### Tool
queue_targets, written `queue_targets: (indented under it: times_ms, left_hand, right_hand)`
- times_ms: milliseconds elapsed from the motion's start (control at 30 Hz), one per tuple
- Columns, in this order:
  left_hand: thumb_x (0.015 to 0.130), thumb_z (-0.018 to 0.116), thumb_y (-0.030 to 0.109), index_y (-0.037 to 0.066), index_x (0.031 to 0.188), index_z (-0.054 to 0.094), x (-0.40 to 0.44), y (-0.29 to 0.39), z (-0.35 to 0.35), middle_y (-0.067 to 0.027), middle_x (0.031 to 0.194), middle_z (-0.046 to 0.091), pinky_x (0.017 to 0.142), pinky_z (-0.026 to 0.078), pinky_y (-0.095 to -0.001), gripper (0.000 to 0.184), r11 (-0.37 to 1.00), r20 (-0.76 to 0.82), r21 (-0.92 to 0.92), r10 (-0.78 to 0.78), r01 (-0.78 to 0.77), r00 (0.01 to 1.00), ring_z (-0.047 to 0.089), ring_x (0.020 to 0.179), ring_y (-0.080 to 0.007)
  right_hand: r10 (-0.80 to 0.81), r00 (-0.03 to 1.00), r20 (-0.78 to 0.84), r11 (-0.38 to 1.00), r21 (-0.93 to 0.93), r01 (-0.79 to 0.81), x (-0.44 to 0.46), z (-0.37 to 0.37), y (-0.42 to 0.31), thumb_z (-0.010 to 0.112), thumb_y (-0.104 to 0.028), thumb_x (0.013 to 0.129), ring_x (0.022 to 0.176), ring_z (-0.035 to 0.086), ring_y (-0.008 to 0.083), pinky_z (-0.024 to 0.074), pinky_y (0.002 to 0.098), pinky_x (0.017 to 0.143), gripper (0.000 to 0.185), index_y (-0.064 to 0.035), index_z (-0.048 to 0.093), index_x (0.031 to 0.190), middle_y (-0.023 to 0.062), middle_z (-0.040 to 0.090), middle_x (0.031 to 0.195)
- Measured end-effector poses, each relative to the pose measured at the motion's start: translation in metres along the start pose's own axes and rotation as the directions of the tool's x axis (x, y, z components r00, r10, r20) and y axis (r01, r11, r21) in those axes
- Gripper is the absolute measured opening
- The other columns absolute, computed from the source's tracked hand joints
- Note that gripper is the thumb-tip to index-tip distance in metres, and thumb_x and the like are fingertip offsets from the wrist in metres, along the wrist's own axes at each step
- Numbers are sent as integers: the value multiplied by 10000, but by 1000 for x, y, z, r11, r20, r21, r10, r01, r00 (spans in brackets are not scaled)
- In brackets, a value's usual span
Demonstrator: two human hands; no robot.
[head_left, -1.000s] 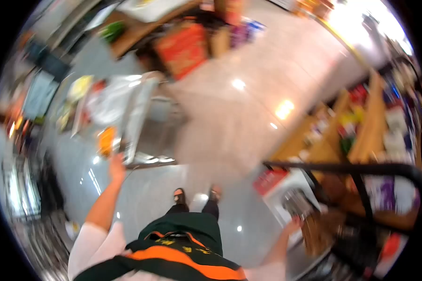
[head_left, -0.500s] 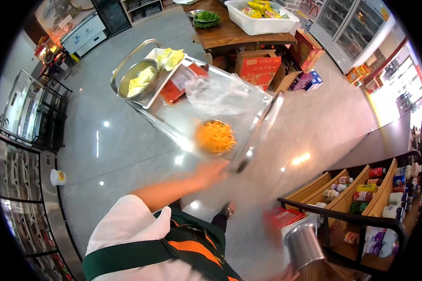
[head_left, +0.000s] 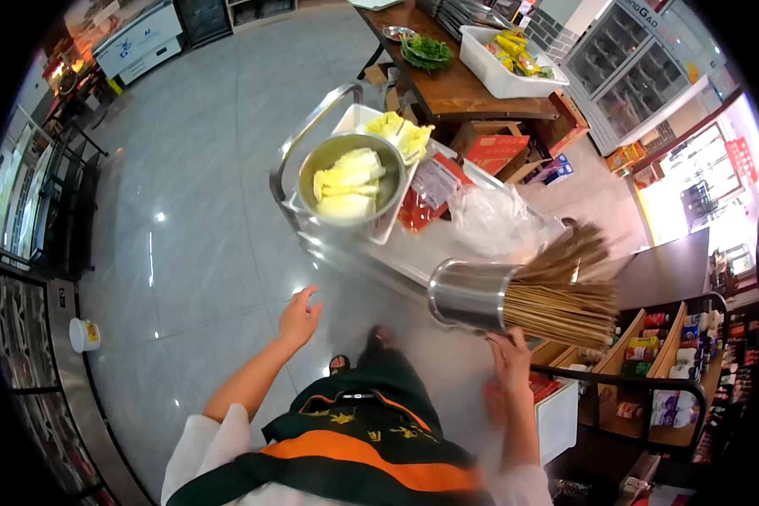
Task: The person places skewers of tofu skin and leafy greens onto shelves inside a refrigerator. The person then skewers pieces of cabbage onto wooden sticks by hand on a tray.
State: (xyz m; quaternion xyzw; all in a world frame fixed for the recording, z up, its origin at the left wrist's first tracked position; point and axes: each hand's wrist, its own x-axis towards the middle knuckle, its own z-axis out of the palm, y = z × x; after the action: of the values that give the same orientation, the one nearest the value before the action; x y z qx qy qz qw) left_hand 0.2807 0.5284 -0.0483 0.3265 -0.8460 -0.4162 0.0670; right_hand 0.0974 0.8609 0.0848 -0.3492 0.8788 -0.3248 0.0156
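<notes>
My right hand grips a shiny metal canister at its near side. Tilted strongly, the canister has its mouth to the right, and a thick bundle of thin wooden skewers sticks out of it. Beneath and behind it is a metal cart. My left hand hangs in the air short of the cart, fingers apart and holding nothing. On the cart sit a steel bowl of pale cabbage leaves, a red packet and a crumpled clear plastic bag.
A wooden table behind the cart bears a white bin of yellow packets and a plate of greens. Cardboard boxes lie beneath it. A black-railed shelf of bottles stands at right; a white bucket is far left.
My right hand has raised the skewer canister from low right up over the cart. My left hand has drawn back left from the cart's edge. The bowl of orange shreds is out of sight.
</notes>
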Motion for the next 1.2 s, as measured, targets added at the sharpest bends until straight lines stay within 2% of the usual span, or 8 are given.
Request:
queue_targets:
  times_ms: [433, 500, 633, 700, 867, 967, 1100, 1200]
  left_hand:
    - [810, 548, 200, 57, 1170, 436, 151, -28, -72, -135, 1027, 549, 644, 483, -310, 403, 989, -65, -65, -140, 136, 988, 592, 755, -207]
    - [798, 564, 191, 50, 1147, 446, 189, -38, -58, -101, 953, 565, 615, 490, -329, 395, 737, 66, -564, -408, 372, 910, 588, 745, -197]
    - [774, 580, 165, 54, 1098, 465, 254, -29, -45, -90, 851, 566, 566, 484, -337, 362, 439, 367, -642, -544, 628, 755, 577, 692, -184]
    - [742, 599, 146, 66, 1011, 493, 269, -29, -44, -84, 741, 543, 515, 468, -330, 300, 435, 503, -461, -590, 774, 632, 545, 605, -169]
    - [641, 549, -5, 4, 814, 506, 281, -34, -50, -62, 641, 495, 404, 388, -292, 178, 357, 597, -479, -537, 802, 596, 487, 507, -181]
    - [624, 541, -24, -17, 802, 510, 291, -8, -73, -63, 643, 504, 389, 373, -277, 181, 406, 581, -484, -514, 776, 631, 487, 498, -170]
    - [616, 557, -12, -24, 802, 530, 322, 17, -112, -69, 665, 540, 415, 387, -259, 189, 592, 576, -427, -405, 684, 710, 513, 508, -149]
    - [622, 533, -14, -30, 798, 533, 351, 36, -126, -64, 665, 542, 425, 392, -252, 176, 692, 566, -408, -320, 596, 759, 517, 511, -142]
  right_hand:
    - [4, 1000, 11, 930, -369, 1, 128, 108, 76, 543, -50, 723, 915, 488, 298, 360, 433, 814, 89, -41, 604, 786, 107, 492, 896]
    - [47, 997, 54, 890, -456, -17, 133, 108, 81, 567, -51, 709, 905, 501, 300, 366, 416, 823, 116, -59, 627, 808, 105, 517, 967]
    - [139, 986, -96, 827, -536, -169, 144, 102, 55, 587, -38, 701, 915, 514, 291, 385, 377, 802, 106, -40, 617, 803, 142, 509, 1081]
    - [94, 943, -318, 891, -395, -222, 150, 116, 19, 592, -46, 695, 840, 523, 277, 417, 377, 729, 89, -36, 609, 782, 148, 527, 1034]
    - [562, 827, -16, 812, 200, -548, 143, 230, 2, 607, -88, 706, 822, 533, 285, 434, 362, 754, 111, -37, 621, 804, 148, 519, 1057]
    - [475, 880, -4, 876, 93, -472, 172, 294, 12, 601, -137, 724, 898, 534, 317, 424, 357, 800, 193, -46, 611, 894, 172, 500, 1111]
    - [755, 620, 211, 308, 721, -620, 197, 323, 17, 600, -177, 724, 991, 507, 355, 411, 363, 826, 374, -58, 531, 1072, 193, 498, 1136]
    - [576, 809, 118, 694, 452, -561, 183, 294, 23, 563, -136, 741, 932, 534, 323, 424, 367, 796, 214, -72, 598, 942, 150, 530, 1050]
